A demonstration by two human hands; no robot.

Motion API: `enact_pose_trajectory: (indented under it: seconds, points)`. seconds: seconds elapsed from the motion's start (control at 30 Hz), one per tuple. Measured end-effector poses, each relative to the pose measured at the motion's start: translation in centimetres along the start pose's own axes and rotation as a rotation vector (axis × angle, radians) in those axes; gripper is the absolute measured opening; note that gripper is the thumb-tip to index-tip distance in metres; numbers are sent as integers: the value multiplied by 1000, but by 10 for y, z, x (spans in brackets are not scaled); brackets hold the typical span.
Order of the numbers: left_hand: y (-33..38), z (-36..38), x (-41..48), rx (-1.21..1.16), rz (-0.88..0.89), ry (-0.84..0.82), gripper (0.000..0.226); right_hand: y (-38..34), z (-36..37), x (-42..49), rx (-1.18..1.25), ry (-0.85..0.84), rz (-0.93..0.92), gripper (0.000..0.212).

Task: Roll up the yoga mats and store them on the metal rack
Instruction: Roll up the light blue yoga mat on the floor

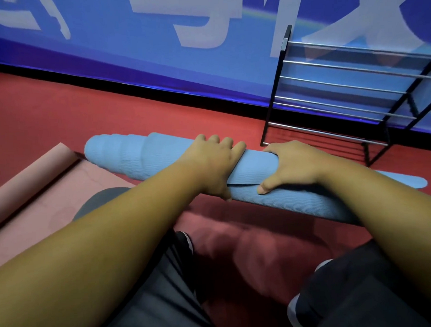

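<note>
A rolled blue yoga mat [137, 158] lies across the red floor in front of me, its left end telescoped out unevenly. My left hand [215, 161] grips the roll near its middle, fingers over the top and thumb underneath. Just to the right, my right hand [291, 163] grips the same roll, thumb pressing the loose outer flap. A pink yoga mat [38, 205] lies flat at the left with its far edge curled up. The metal rack [354, 93], a black frame with chrome bars, stands against the wall at the right, beyond the roll.
A blue wall with white graphics [155, 49] runs along the back above a black baseboard. My knees and dark shorts [150, 284] fill the lower view, with a shoe [307, 310] at the bottom right. Red floor [96, 111] stretches between the mats and the wall.
</note>
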State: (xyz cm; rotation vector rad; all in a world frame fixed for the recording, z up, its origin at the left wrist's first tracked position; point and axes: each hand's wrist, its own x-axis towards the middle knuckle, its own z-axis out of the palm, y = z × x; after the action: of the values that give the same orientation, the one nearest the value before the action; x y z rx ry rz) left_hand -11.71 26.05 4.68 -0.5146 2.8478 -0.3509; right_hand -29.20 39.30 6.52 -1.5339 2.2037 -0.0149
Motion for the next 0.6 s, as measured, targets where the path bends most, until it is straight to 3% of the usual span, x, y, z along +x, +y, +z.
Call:
enact_pose_trajectory:
  seconds: [0.23,0.37,0.43,0.6]
  points:
    - [-21,-4,4,-232,-37,-53,105,-6,3,-2,-47,2,-50,100]
    - [-34,-6,6,-336,-66,-146,105,-13,18,-6,-280,48,-73,146]
    - [-38,-6,7,-411,-86,-196,104,-17,29,-7,-372,86,-58,155]
    - [-37,-1,10,-461,-84,-201,99,-17,33,-4,-352,132,-37,135]
